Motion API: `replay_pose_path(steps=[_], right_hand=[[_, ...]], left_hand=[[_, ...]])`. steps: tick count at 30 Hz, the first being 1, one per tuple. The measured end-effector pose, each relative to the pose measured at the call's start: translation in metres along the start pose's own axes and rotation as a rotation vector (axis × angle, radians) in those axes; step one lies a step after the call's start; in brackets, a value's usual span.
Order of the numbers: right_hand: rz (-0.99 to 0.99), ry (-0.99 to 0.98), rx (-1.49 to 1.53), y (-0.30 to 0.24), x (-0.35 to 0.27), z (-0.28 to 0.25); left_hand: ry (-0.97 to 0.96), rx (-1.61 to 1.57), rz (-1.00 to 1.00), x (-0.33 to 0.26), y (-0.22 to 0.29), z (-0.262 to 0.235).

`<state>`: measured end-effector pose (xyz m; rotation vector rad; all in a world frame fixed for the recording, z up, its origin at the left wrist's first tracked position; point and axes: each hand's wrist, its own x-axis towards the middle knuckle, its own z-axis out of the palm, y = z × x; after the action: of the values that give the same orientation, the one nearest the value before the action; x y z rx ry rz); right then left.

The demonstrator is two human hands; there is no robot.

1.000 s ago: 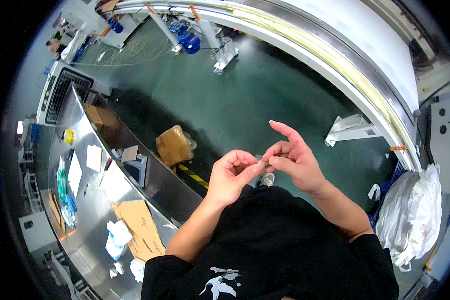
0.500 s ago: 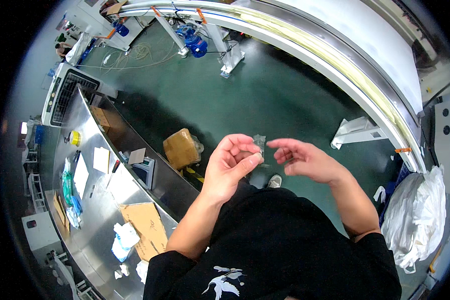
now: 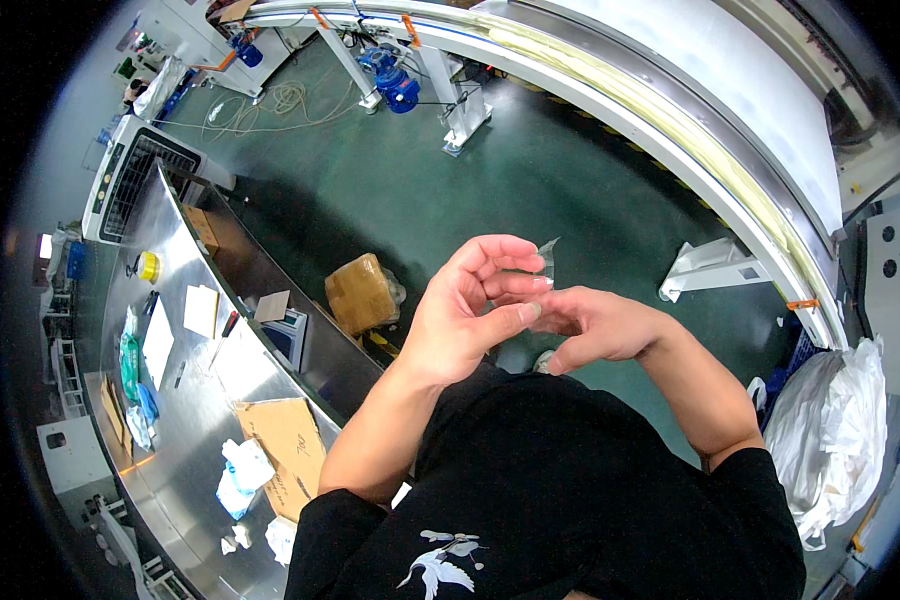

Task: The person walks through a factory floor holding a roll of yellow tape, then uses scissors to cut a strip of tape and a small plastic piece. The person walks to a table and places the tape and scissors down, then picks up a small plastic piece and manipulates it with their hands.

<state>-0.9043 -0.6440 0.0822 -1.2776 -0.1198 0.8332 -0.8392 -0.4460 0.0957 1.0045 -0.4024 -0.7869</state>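
Note:
A small, clear piece of plastic film (image 3: 549, 258) sticks up at the fingertips of my left hand (image 3: 465, 310). My left fingers are curled toward the thumb and pinch it. Close against them is my right hand (image 3: 605, 325), palm turned inward, fingers bent and the thumb held apart below. The tips of my right fingers lie partly behind my left thumb, so whether they touch the film is hidden. Both hands are raised in front of my black shirt, above the green floor.
On the left, a steel table (image 3: 195, 420) carries a cardboard sheet (image 3: 290, 450), crumpled white wipes (image 3: 248, 465) and a yellow tape roll (image 3: 148, 266). A brown carton (image 3: 363, 295) sits on the floor. A long machine frame (image 3: 660, 150) curves across the far right, beside white plastic bags (image 3: 830, 430).
My right hand has moved left and come up against my left fingertips. My left hand has risen slightly, and the clear film now stands up above its fingers.

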Motion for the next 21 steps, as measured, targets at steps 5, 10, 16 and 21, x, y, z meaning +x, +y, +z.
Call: replay_pose_path(steps=[5,10,16,21], right_hand=[[0.057,0.022,-0.038,0.001,0.003,0.000],[0.021,0.055,0.012,0.003,0.002,0.004],[0.070,0.058,0.027,0.003,0.003,0.005],[0.027,0.060,0.010,0.014,0.007,0.000]], left_hand=[[0.016,-0.065,-0.009,0.000,-0.002,-0.001],[0.011,-0.094,0.000,-0.002,-0.002,-0.002],[0.029,-0.090,-0.012,-0.002,-0.005,-0.003],[0.023,-0.115,-0.026,-0.002,-0.006,-0.001]])
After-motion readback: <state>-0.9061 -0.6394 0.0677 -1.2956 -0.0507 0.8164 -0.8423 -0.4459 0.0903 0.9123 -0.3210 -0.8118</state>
